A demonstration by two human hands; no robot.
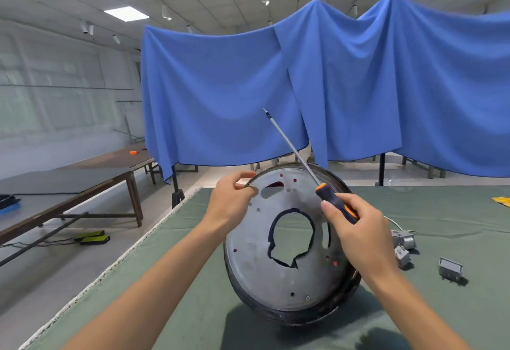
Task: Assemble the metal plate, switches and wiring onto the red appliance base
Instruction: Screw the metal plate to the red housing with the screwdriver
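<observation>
Grey metal plate (pixel 289 242), round and dished, stands tilted on its lower edge on the green table cover (pixel 441 211), its flat face turned toward the person. It is probably propped this way so the screw holes and the big ragged cut-out in the middle can be seen and reached. Red shows through several small holes and a slot near the top, which suggests the red base sits behind the plate, though little of it is visible.

Left hand (pixel 231 200) pinches the upper left rim between thumb and curled fingers, apparently to steady the tilted disc. Right hand (pixel 356 228) has its fingers wrapped around the black-and-orange handle of a screwdriver (pixel 327 193). The tool's long axis runs from the handle at lower right up to the tip at upper left, pointing away from the plate into the air, so it is not yet on a screw.

3 grey switch parts (pixel 450 269) lie on the cover to the right, near the plate.
</observation>
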